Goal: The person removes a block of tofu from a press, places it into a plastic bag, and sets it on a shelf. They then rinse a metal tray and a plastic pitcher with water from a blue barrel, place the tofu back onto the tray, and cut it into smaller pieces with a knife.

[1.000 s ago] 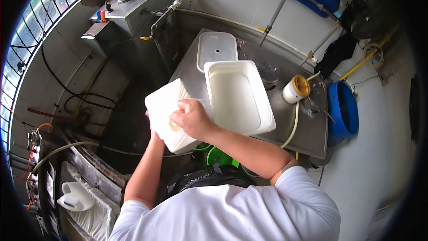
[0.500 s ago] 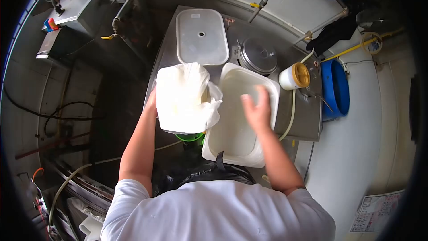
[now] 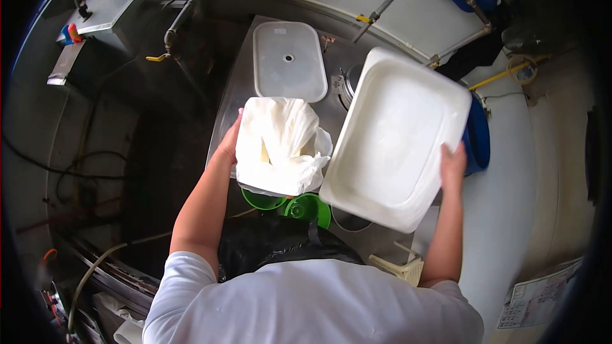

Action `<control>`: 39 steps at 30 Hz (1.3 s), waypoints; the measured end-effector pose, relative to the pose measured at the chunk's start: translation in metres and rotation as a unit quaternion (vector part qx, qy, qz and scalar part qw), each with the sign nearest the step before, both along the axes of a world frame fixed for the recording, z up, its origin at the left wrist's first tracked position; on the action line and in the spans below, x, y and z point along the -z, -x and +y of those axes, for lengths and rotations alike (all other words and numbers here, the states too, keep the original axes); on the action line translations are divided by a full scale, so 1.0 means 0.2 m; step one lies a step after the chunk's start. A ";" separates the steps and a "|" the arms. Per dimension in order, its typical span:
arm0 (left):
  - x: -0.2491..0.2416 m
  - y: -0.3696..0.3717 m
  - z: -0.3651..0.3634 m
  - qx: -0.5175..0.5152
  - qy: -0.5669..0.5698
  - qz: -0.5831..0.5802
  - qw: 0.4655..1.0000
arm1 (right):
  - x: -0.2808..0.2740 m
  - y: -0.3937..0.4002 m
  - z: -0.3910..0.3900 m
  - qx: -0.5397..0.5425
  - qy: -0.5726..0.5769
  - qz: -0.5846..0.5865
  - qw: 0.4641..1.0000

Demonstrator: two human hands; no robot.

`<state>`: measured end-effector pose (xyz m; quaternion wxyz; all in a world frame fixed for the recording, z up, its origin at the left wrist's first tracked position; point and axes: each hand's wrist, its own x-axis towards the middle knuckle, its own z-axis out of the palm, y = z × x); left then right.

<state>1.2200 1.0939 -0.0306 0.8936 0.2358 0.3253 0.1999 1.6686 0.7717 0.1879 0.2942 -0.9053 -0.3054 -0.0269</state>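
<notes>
My left hand grips the left side of a white plastic bag with bulky contents, above the front of the steel table; what fills the bag is hidden. In my right hand is the right edge of a large white tub, raised and tilted, with nothing inside it. The tub's left wall lies close beside the bag. Beyond the bag, a translucent lid with a small central hole rests flat on the table.
The steel table carries a round metal lid, partly behind the tub. Green containers and black plastic are near my body. A blue barrel stands at the right; pipes run along the wall.
My right hand has taken hold of the tub and lifted it to the right, uncovering a green container and hiding the yellow-lidded jar. The bag has shifted slightly right with my left hand.
</notes>
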 end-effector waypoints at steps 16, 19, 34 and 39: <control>-0.03 0.30 -0.87 -0.127 -0.465 0.367 0.796 | 0.21 0.10 2.25 -0.201 0.104 -0.168 0.959; -0.11 0.14 -0.94 -0.224 -0.272 0.305 0.885 | 0.62 0.67 2.04 -0.405 0.386 -0.092 0.824; -0.18 -0.13 -0.83 -0.355 0.066 0.151 0.920 | 0.81 0.86 1.79 -0.345 0.103 0.159 0.919; -0.10 -0.15 -1.00 -0.368 0.057 0.208 0.904 | 1.02 0.64 1.04 -0.348 -0.165 -0.009 0.923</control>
